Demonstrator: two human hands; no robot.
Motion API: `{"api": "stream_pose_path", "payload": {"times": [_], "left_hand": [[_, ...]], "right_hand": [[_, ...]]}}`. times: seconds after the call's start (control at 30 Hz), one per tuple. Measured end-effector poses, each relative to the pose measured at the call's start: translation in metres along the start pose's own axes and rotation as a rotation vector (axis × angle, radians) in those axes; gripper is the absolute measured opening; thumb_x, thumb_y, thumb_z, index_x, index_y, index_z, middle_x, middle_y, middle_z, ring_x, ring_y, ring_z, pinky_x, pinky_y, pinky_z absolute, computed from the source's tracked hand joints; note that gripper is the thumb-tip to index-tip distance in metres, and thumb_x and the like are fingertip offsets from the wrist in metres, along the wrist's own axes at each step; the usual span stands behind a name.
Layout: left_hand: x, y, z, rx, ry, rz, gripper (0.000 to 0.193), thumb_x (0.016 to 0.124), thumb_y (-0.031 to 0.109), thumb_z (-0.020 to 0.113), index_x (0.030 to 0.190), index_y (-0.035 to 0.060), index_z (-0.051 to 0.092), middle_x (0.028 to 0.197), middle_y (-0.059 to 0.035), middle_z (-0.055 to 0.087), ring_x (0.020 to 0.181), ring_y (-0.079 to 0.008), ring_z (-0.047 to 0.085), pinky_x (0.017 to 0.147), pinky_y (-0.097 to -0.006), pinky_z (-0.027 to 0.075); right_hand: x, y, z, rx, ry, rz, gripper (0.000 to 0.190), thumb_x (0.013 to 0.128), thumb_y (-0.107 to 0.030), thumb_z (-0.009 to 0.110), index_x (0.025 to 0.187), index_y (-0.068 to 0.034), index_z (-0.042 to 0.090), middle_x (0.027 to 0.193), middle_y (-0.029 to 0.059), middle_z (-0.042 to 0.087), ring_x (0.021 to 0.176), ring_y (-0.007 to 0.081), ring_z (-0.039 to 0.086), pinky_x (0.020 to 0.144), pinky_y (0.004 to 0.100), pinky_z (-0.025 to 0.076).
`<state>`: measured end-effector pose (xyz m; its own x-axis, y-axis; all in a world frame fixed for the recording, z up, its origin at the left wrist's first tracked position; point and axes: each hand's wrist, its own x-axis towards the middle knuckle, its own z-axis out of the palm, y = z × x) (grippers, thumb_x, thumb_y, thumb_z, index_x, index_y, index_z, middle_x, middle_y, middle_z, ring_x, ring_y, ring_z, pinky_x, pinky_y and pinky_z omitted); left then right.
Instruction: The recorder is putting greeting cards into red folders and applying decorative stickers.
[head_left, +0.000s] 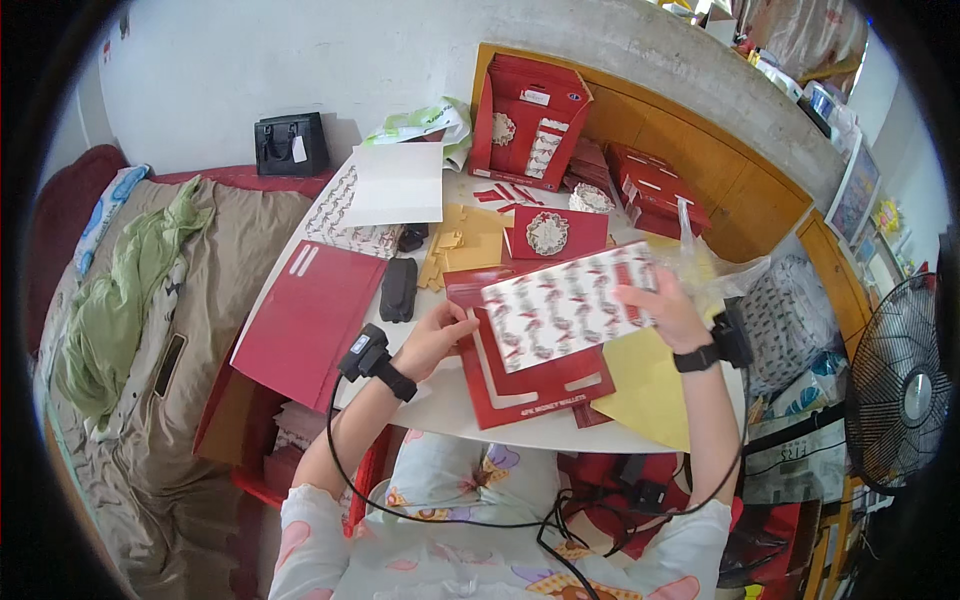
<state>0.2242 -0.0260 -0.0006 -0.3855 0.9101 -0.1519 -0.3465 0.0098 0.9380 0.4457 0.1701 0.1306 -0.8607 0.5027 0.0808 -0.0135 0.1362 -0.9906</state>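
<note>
My right hand (664, 311) holds the right end of a white patterned money wallet (562, 306), tilted above a red printed card package (540, 397) on the white table. With thumb and fingers pinched together, my left hand (442, 337) grips the left edge of the red package near its upper part. Just behind the wallet lies a red wallet with a round white ornament (547, 234). Yellow paper (652, 390) lies under and beside the package at the right.
Red card sheets (311, 322) and a black case (398, 289) lie left. Behind are a red display box (525, 120), stacked red packs (652, 184) and tan paper pieces (472, 240). A fan (900, 382) stands right; a cable (450, 523) runs between my wrists.
</note>
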Motion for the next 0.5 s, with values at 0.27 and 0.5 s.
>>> {"api": "stream_pose_path", "payload": {"times": [0.27,0.5], "left_hand": [[0.005,0.024,-0.023,0.406,-0.2,0.251,0.027,0.075,-0.004,0.052,0.097,0.0065,0.041,0.092,-0.001,0.043,0.085,-0.0081,0.045,0.071,-0.0232,0.041],[0.03,0.043,-0.017,0.763,-0.414,0.123,0.046,0.078,-0.001,0.055,0.118,0.0113,0.038,0.11,-0.0059,0.045,0.097,-0.0105,0.048,0.079,-0.0259,0.041]], "right_hand": [[-0.063,0.007,-0.059,0.15,0.32,-0.134,0.027,0.08,-0.005,0.058,0.105,0.002,0.053,0.097,0.0062,0.06,0.082,0.0103,0.057,0.074,0.0235,0.046],[-0.076,0.051,-0.051,-0.133,0.548,-0.25,0.019,0.081,-0.007,0.06,0.096,0.002,0.057,0.09,0.0037,0.061,0.075,0.0071,0.055,0.067,0.0223,0.044]]}}
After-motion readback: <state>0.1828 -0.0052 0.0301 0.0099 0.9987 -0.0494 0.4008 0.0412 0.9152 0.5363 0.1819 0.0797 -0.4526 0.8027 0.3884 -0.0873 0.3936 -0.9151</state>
